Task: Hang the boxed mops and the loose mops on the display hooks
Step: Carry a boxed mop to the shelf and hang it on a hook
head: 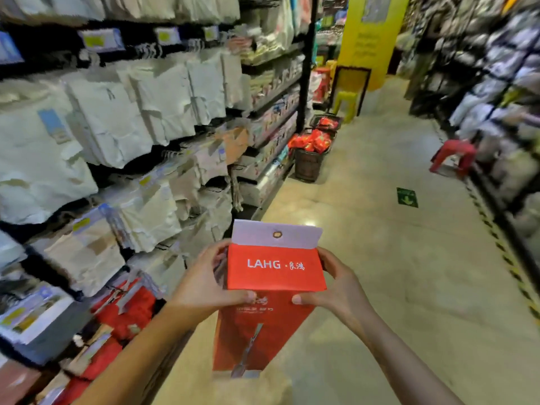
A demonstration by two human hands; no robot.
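One red boxed mop (pixel 271 290) is gripped at its top by both hands, left hand (pixel 204 283) and right hand (pixel 336 287), thumbs on its front. Left of the box, shelves (pixel 122 135) of hanging white packs; beyond it, two baskets (pixel 311 159) of red packets on the floor.

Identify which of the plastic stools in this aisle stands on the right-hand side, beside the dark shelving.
The red stool, against the right shelving. The yellow stool stands farther down the aisle, in front of the yellow pillar.
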